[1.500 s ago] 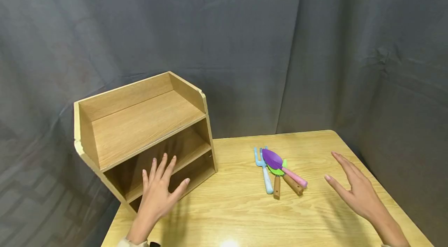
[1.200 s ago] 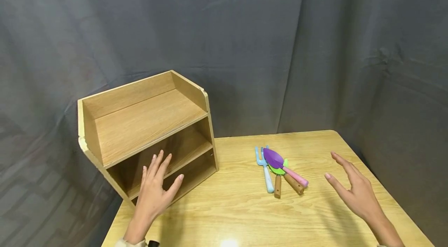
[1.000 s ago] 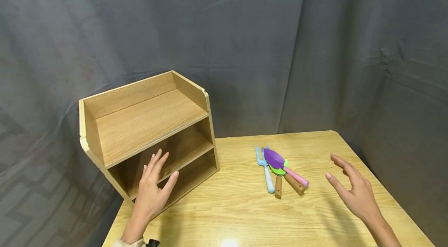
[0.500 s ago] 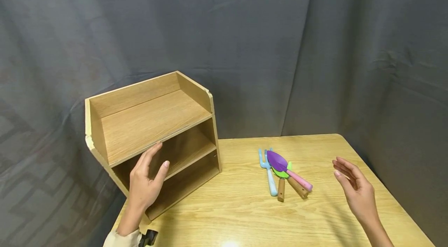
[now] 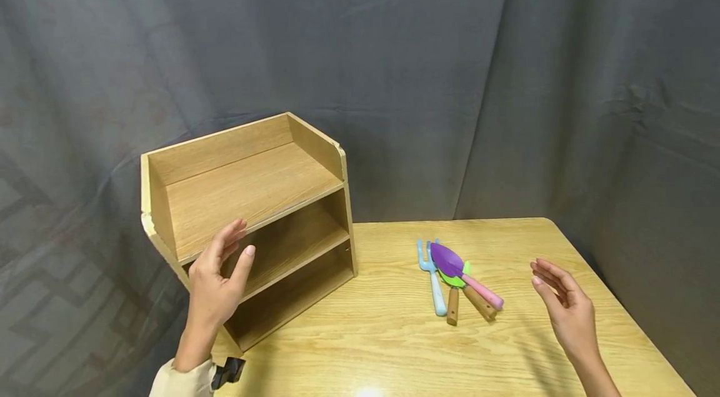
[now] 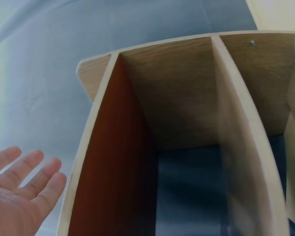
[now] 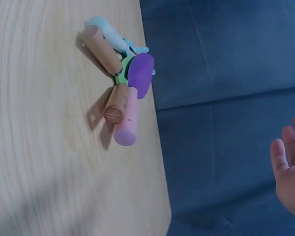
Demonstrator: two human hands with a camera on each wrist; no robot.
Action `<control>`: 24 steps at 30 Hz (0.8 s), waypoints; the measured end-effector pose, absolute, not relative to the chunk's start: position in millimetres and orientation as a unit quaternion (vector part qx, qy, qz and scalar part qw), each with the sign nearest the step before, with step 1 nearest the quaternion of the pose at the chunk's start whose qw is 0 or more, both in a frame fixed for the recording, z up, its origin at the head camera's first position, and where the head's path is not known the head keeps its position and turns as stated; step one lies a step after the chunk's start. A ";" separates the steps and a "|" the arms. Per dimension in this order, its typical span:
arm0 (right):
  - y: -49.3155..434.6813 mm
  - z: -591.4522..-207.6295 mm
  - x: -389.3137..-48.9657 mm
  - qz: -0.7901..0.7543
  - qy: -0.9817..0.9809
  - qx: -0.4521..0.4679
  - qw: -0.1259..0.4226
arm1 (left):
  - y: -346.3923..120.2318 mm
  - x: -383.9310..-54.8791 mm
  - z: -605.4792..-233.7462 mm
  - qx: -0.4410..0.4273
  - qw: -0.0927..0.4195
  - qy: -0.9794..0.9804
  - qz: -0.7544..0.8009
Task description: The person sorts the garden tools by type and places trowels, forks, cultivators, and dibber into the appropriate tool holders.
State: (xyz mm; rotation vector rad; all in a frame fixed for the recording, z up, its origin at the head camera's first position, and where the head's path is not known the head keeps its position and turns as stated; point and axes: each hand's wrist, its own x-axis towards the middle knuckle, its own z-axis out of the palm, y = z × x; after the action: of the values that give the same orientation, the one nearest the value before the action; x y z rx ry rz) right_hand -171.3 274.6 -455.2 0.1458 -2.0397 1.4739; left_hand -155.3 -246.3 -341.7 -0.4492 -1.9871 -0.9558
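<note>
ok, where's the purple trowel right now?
In the head view, right of centre, the purple trowel lies across the brown-handled tools on the table, the blue fork to its left, the right hand farther right.

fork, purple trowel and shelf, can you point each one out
fork [image 5: 435, 283], head view, upper part of its pale blue handle
purple trowel [image 5: 469, 280], head view, pink handle near the blade
shelf [image 5: 253, 190], head view, bare top board

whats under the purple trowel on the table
Green parts of two brown-handled tools show from under the purple trowel, which also partly overlaps the light blue fork. The stretches it covers can't be seen.
</note>
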 end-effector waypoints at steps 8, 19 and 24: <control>275.3 -462.4 -175.1 0.551 -0.779 0.014 0.299 | -250.9 -152.6 -329.7 -0.169 0.442 -0.789 -0.392; 275.5 -478.9 -179.3 0.558 -0.782 -0.004 0.276 | -260.7 -146.8 -307.0 -0.165 0.501 -0.761 -0.378; 275.9 -485.3 -178.6 0.552 -0.789 -0.009 0.269 | -261.8 -143.3 -294.4 -0.157 0.521 -0.756 -0.365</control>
State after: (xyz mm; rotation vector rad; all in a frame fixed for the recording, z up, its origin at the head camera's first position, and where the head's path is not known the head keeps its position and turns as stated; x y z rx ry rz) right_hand -178.6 275.9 -485.3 -0.0237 -2.1276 1.4892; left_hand -143.3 -261.8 -294.4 -0.3757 -1.8107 -0.8749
